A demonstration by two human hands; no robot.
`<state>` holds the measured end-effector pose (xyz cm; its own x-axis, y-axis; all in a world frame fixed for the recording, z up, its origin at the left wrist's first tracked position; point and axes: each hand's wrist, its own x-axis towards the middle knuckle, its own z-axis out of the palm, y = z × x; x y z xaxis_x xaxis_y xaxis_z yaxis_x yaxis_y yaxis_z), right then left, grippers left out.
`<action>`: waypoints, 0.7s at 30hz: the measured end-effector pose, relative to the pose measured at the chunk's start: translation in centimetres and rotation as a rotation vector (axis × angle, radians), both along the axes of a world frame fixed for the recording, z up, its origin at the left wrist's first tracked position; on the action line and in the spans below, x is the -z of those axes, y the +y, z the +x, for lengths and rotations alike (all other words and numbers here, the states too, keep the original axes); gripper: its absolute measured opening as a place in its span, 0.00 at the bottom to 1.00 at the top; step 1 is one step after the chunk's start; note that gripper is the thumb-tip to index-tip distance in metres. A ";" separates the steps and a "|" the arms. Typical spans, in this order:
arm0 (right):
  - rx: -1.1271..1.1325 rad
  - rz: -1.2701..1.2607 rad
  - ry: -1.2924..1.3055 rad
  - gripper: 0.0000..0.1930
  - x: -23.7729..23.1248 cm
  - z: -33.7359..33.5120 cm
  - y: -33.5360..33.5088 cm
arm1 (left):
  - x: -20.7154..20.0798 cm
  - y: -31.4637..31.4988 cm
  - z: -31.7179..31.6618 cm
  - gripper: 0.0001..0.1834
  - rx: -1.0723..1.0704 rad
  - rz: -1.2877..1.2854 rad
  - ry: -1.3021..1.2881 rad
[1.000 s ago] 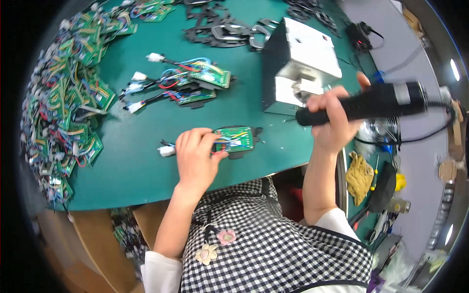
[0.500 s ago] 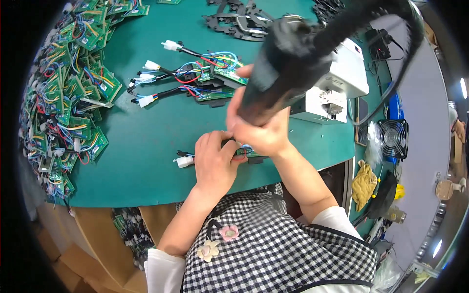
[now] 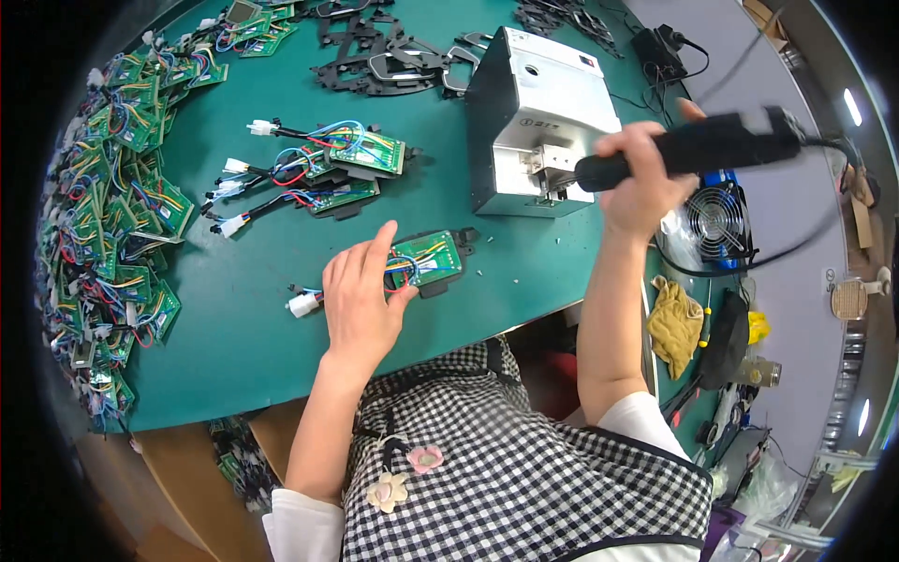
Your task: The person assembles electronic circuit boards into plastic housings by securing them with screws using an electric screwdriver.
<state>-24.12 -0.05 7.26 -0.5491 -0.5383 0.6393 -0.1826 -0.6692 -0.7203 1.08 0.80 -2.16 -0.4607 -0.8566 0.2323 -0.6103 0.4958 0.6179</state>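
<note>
My right hand (image 3: 644,187) is wrapped round a black electric screwdriver (image 3: 726,148), held nearly level. Its tip end points left at the metal outlet on the front of a white and grey screw feeder (image 3: 552,94); whether the bit touches cannot be made out. My left hand (image 3: 356,298) lies with fingers stretched and thumb apart at the wired end of a green circuit board (image 3: 433,258). That board sits on a black plastic frame, and its white connector (image 3: 303,304) shows left of the hand. Part of the wiring is hidden under my fingers.
Beyond my left hand lie several wired boards (image 3: 370,150) on black frames. A heap of green boards (image 3: 117,215) covers the table's left side. Black plastic frames (image 3: 384,66) lie at the back. A fan (image 3: 717,225) and yellow cloth (image 3: 676,323) are at right; the screwdriver's cable loops there.
My right hand has carried the electric screwdriver from above the near board rightward to the screw feeder. My left hand's fingers have spread, and more of the board now shows.
</note>
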 end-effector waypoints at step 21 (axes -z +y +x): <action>-0.511 0.302 -0.070 0.35 5.7 12.9 1.3 | 1.3 0.0 0.0 0.41 -0.020 -0.013 0.125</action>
<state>-11.25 1.26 1.58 -0.2078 -0.8978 0.3882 0.1638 -0.4232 -0.8911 1.12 0.76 -3.44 -0.4103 -0.8618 0.2983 -0.5387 0.4930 0.6832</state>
